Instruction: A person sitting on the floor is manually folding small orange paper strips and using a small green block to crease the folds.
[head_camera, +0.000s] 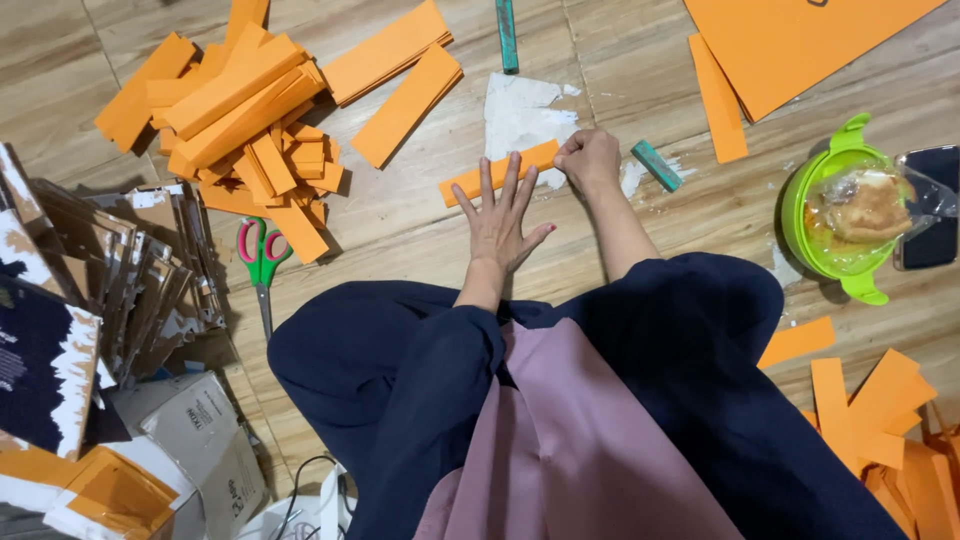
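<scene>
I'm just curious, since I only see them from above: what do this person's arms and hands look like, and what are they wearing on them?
Both hands are bare, with no gloves. The left hand has pink-painted nails; no rings or watch can be seen. The right hand has a bare forearm, its nails hidden. Dark navy sleeves are pushed up, and a dusty pink cloth lies over the lap.

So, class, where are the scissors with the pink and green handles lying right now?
In the head view, the pink-and-green-handled scissors lie on the wooden floor, on the person's left, just below the pile of orange paper strips.
</scene>
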